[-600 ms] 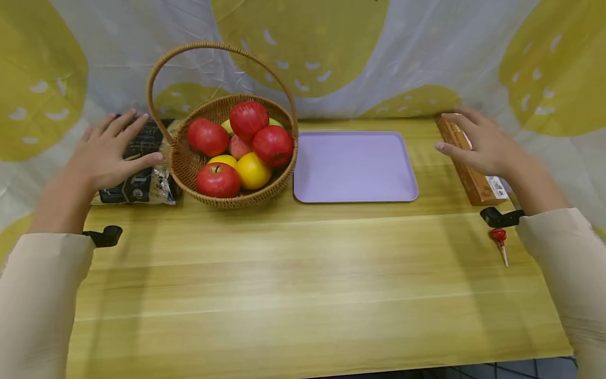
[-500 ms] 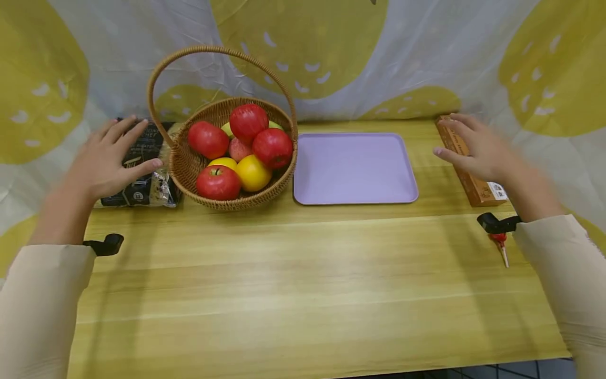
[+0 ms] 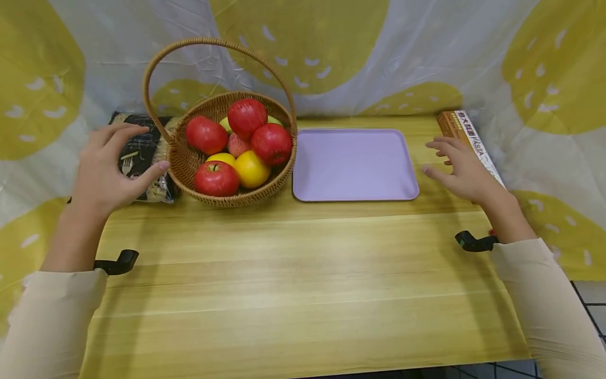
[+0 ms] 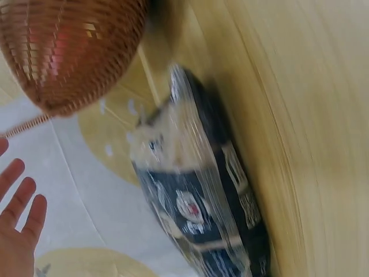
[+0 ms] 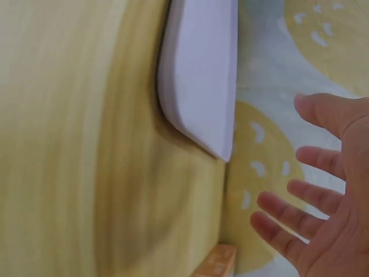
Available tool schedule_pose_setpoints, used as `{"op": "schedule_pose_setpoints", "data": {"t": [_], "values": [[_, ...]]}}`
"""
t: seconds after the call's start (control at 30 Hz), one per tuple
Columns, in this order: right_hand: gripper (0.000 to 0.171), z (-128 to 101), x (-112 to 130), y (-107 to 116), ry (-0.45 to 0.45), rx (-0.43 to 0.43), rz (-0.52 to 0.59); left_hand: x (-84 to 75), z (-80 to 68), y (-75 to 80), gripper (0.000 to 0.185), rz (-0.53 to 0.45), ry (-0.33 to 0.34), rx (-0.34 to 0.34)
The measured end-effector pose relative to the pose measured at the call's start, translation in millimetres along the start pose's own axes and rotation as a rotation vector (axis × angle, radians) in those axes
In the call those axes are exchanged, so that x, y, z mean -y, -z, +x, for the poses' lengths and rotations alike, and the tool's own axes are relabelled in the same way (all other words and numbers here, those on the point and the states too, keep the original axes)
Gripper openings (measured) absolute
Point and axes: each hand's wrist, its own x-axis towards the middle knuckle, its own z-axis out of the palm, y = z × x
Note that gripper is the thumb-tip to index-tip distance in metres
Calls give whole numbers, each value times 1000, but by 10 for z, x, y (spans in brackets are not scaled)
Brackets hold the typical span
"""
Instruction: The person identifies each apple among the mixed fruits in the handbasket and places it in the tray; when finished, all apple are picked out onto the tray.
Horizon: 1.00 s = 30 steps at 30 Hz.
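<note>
Left hand (image 3: pixel 106 168) open, hovering just over the noodle packet (image 3: pixel 137 152) beside the basket (image 3: pixel 227 192). One packet: light, crinkly, slippery film, probably brittle inside, so grip its long edges. Right hand (image 3: pixel 466 171) open, empty, between one tray (image 3: pixel 355 164) and one pasta box (image 3: pixel 466 137). Four red apples show, though the pile may hide more.

Open left hand (image 3: pixel 111 168) hovers beside a fruit basket (image 3: pixel 227 152); right hand (image 3: pixel 461 168) beside a lilac tray (image 3: pixel 355 164).
</note>
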Motion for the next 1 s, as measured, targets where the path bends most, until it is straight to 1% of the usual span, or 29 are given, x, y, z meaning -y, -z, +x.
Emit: {"op": "schedule_pose_setpoints", "data": {"t": [0.03, 0.1, 0.23, 0.37, 0.47, 0.63, 0.8, 0.9, 1.0], "values": [[60, -10, -5, -40, -1, -10, 2, -32, -1, -25, 65, -3, -18, -12], [59, -23, -13, -122, -7, -19, 15, -87, -10, -75, 64, -2, -32, -8], [59, -44, -15, -298, -32, -13, 66, -176, -46, -161, 64, -2, -14, 52], [56, -58, -12, -464, -47, -1, 117, -276, -84, -237, 63, -30, 9, 113], [54, -68, -6, -554, -50, 5, 100, -369, -92, -298, 63, -24, -10, 119], [51, -64, -5, -643, -53, -15, 60, -535, -82, -385, 66, 12, -34, 145], [52, -80, -22, -689, -73, -39, 67, -640, -36, -464, 69, 40, -45, 179], [51, -87, -37, -718, -81, -42, 79, -665, -21, -489, 69, 59, -31, 209], [49, -92, -33, -734, -92, -40, 100, -681, -12, -498, 70, 87, 1, 267]]}}
